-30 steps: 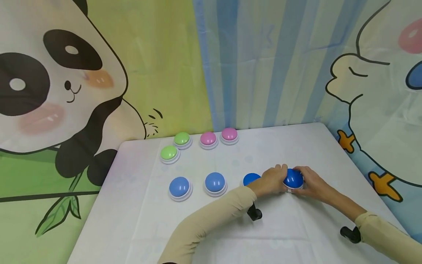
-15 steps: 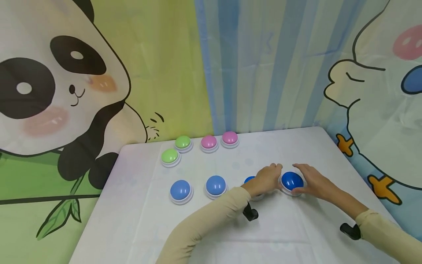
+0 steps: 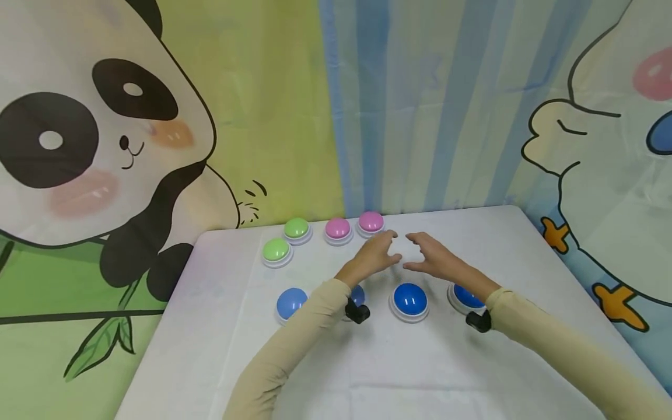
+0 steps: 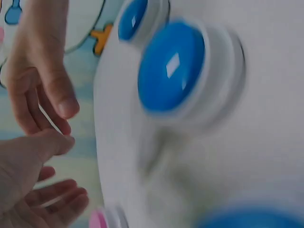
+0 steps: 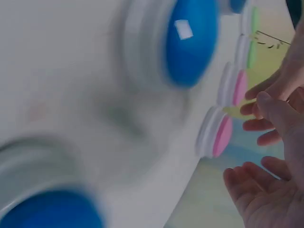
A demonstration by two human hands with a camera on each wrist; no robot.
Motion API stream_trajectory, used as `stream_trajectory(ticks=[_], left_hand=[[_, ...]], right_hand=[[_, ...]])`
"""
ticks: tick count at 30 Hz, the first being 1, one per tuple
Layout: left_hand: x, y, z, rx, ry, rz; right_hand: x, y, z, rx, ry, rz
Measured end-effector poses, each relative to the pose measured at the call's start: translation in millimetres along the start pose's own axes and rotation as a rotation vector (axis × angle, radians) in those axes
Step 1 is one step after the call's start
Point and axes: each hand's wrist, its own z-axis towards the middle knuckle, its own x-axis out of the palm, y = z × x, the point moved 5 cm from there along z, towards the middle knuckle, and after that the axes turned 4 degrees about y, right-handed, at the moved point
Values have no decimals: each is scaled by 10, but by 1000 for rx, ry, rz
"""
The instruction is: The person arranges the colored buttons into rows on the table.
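In the head view my left hand (image 3: pixel 371 256) and right hand (image 3: pixel 436 256) hover above the table with fingers spread loosely, holding nothing. Their fingertips face each other across a small gap. Just nearer than that gap sits a dark blue dome push button (image 3: pixel 410 299) on a white base. A second dark blue button (image 3: pixel 467 296) is partly covered by my right forearm. One lighter blue button (image 3: pixel 358 295) is mostly hidden behind my left wrist, and another blue button (image 3: pixel 291 303) shows left of the sleeve. Both hands also appear in the left wrist view, clear of the blue button (image 4: pixel 173 69).
Two pink buttons (image 3: pixel 338 228) and two green buttons (image 3: pixel 276 249) stand toward the back of the white table (image 3: pixel 409 373). Behind them hangs a printed curtain (image 3: pixel 409 116) with a panda at left. Black wrist-worn devices (image 3: pixel 358 312) sit below each hand.
My hands let go of the rightmost blue button, which stays on the table. Both hands then rise and move left, now above and behind the neighbouring dark blue button.
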Motion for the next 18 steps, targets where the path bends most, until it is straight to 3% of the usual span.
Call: stream_trajectory(ticks=[3,5,9,11,13,16,18], left_hand=[[-215,360,-15,20,-30,1],[-368,633,8,-1,-67,-5],[-582,1183,30,-165,-144,-71],[-597,1403,11,-259,-169,-118],[-540,1555,-8,-311,-166,-180],[-435,1661,-5,-304,-142,-248],[-412,1692,12,-270,-133,-255]], right_hand=[[85,202,405,-63,-9,37],[117,337,697,-116,-18,11],[214,528,1259,-132,-20,-120],[324,553,1472,-89,26,-171],[453,531,1621,-32,85,-193],[609,468,1763,26,147,-192],[650,448,1847,40,141,-191]])
